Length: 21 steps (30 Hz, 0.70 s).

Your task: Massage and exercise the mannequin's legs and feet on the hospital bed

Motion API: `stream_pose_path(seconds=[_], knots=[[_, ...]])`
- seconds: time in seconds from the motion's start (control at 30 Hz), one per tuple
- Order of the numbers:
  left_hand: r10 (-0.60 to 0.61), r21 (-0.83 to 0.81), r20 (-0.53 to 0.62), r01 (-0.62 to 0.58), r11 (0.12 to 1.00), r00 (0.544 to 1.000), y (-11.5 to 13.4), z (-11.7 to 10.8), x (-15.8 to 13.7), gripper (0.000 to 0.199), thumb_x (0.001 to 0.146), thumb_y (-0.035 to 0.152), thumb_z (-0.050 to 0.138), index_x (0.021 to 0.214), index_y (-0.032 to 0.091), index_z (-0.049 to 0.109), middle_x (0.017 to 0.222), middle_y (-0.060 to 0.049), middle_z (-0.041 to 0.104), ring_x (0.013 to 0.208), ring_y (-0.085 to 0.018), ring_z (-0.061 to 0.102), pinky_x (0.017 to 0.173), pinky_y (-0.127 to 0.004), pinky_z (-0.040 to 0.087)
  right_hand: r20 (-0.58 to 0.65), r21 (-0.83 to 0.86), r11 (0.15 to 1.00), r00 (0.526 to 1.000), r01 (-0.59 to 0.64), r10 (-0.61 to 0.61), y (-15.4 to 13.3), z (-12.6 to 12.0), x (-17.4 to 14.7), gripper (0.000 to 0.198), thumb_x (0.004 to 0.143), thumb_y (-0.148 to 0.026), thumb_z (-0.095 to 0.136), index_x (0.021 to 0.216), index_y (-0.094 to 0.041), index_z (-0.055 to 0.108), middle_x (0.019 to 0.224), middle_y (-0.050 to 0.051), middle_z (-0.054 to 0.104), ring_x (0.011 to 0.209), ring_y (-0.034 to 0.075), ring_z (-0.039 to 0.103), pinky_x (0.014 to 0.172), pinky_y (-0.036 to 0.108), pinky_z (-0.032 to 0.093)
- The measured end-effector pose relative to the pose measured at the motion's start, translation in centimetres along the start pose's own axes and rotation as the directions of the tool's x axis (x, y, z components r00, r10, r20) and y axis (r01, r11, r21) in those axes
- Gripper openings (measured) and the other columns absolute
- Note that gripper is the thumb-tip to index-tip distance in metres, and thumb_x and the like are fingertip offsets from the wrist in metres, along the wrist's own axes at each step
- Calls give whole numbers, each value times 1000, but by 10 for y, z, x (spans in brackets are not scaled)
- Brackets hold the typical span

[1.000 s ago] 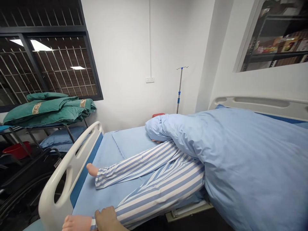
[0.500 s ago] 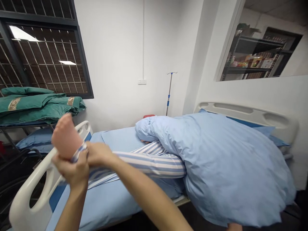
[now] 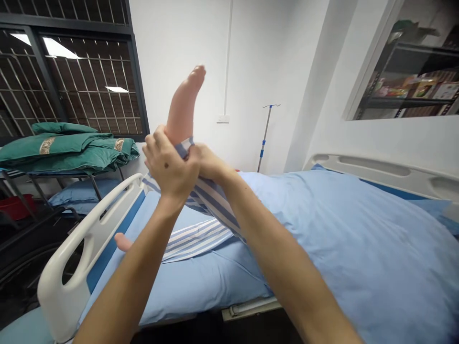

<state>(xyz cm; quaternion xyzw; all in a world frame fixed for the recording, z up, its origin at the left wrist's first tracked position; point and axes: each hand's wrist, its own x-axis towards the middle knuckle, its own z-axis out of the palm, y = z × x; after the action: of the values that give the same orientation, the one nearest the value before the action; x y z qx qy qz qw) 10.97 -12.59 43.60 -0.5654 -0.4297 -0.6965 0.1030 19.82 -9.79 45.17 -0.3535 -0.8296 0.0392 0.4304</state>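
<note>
A bare foot [image 3: 182, 107] points upward over the bed, on a raised leg in blue-and-white striped trousers [image 3: 218, 203]. My left hand [image 3: 168, 165] is closed round the ankle, its fingers wrapped over the far side. Just to the right, my right hand [image 3: 208, 161] grips the trouser leg close to the hem; its fingertips are partly hidden. The other leg lies on the light blue sheet [image 3: 193, 291], and its bare foot [image 3: 122, 241] shows beside my left forearm. A blue quilt [image 3: 344, 239] covers the rest of the body.
A white footboard [image 3: 64, 277] borders the bed on the left, and a headboard [image 3: 373, 167] stands at the right. Behind the bed rises an IV pole [image 3: 264, 138]. Folded green quilts [image 3: 79, 148] lie on a rack at the left, near a red basin [image 3: 17, 206].
My hands have lifted the leg and brought it to the right, so its foot now points up. The other foot has come into sight on the sheet. The view has shifted left.
</note>
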Motion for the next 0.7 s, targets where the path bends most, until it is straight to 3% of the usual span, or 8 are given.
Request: stream_pose_path(seconds=[0.13, 0.23, 0.3, 0.43, 0.53, 0.63, 0.7], knots=[[-24, 57, 21, 23, 998, 999, -64, -24, -9, 56, 65, 33, 59, 115, 19, 40, 112, -8, 45, 112, -27, 41, 98, -42, 32, 96, -73, 996, 995, 41, -34, 2, 60, 6, 25, 74, -28, 48, 93, -14, 57, 92, 4, 64, 83, 16, 58, 68, 22, 44], [-157, 137, 88, 144, 980, 984, -118, -48, -24, 61, 64, 39, 61, 117, 18, 37, 110, -9, 47, 107, -25, 47, 93, -39, 39, 170, -154, 985, 980, -74, 100, 6, 120, 5, 36, 72, -39, 48, 102, -20, 51, 95, 6, 64, 85, 21, 60, 70, 29, 45], [-302, 206, 144, 270, 941, 942, -155, -66, -40, 63, 64, 45, 60, 116, 17, 37, 106, -8, 50, 101, -25, 51, 87, -39, 43, 226, -205, 968, 956, -142, 188, 8, 163, -2, 42, 71, -43, 48, 106, -21, 47, 93, 7, 64, 85, 23, 61, 69, 32, 46], [-598, 321, 221, 521, 791, 771, -231, -107, -91, 66, 64, 53, 59, 114, 15, 38, 106, -12, 55, 95, -26, 56, 78, -38, 47, 329, -255, 956, 917, -142, 224, 9, 251, -33, 44, 69, -43, 47, 105, -19, 46, 87, 10, 65, 79, 27, 63, 65, 37, 47], [-687, 316, 253, 613, 724, 681, -286, -137, -142, 59, 63, 53, 60, 108, 18, 45, 103, -9, 60, 96, -26, 58, 81, -36, 47, 399, -273, 950, 880, -153, 256, 11, 313, -68, 45, 65, -44, 50, 103, -19, 48, 84, 9, 66, 76, 28, 64, 65, 39, 48], [-832, 357, 233, 752, 554, 503, -330, -161, -196, 48, 58, 53, 62, 91, 19, 52, 87, -8, 65, 90, -29, 61, 77, -38, 50, 476, -291, 941, 827, -174, 300, 16, 368, -107, 53, 56, -45, 57, 101, -17, 51, 85, 11, 66, 76, 29, 64, 64, 39, 49], [-876, 355, 226, 801, 482, 427, -348, -172, -229, 42, 56, 52, 64, 82, 21, 53, 82, -7, 67, 91, -31, 61, 76, -38, 51, 538, -316, 930, 772, -188, 339, 21, 399, -132, 60, 50, -45, 61, 102, -16, 51, 85, 12, 66, 75, 31, 64, 64, 41, 50]])
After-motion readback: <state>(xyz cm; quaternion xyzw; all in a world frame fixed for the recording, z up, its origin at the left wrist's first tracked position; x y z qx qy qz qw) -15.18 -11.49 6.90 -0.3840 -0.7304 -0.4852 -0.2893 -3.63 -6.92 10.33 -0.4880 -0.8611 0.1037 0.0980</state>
